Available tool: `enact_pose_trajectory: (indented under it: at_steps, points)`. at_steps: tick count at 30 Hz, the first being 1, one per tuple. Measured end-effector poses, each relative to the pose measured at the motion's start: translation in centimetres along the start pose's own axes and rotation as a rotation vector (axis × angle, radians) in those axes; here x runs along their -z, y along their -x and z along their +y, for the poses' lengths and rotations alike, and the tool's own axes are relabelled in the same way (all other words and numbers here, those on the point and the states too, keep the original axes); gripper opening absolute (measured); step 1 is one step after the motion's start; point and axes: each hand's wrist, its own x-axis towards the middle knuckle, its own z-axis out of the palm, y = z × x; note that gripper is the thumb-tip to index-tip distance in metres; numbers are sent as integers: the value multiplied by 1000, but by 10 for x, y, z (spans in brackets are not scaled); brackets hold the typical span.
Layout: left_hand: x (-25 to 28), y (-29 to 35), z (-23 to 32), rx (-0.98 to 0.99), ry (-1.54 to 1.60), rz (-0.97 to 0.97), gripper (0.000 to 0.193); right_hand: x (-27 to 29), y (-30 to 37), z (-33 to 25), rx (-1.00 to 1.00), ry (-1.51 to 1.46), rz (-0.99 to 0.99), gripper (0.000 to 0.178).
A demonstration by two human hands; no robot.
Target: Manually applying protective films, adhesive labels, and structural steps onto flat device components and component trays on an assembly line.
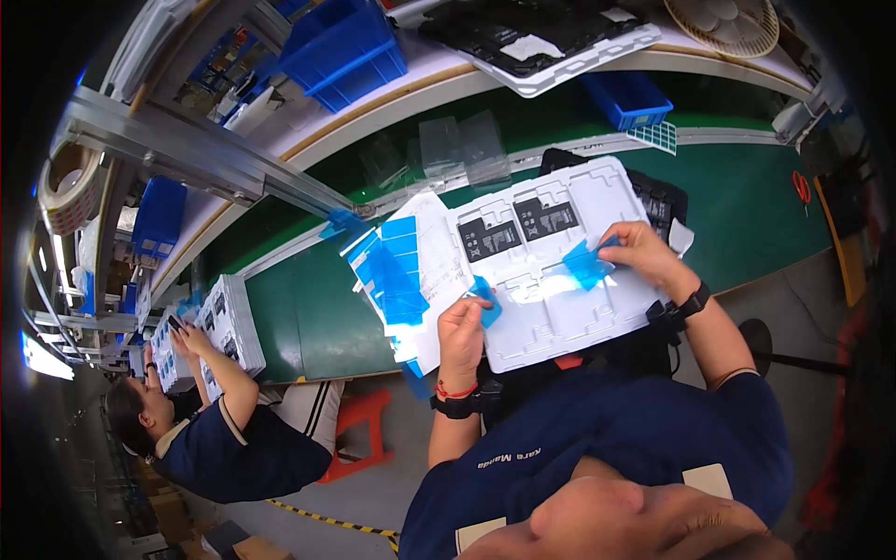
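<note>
While my left fingers [469, 310] pinch blue film [487, 301] at the edge of a tray [534, 343], my right fingers [620, 250] pinch a second film [585, 268] near two batteries [548, 220].

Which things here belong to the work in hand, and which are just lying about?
Seemingly in use:
left hand and right hand, each pinching blue film
white tray
black flat parts in the tray
blue sheets left of the tray

Apparently just lying about:
red scissors
fan
small blue bin

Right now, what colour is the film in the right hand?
Blue: the film shows best in the head view.
</note>
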Motion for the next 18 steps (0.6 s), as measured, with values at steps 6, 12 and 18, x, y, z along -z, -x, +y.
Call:
enact_pose_trajectory:
  at_steps: [6, 12, 18]
  points:
    - [-6, 12, -10, 5, -223, -6, 12, -15, -8, -48, -54, 130, 188, 9]
    - [-22, 10, -13, -45, -287, 39, 10, -34, -58, -47, -95, 257, 231, 12]
    - [-15, 14, -12, 63, -296, 59, 11, -38, -81, -32, -135, 257, 240, 10]
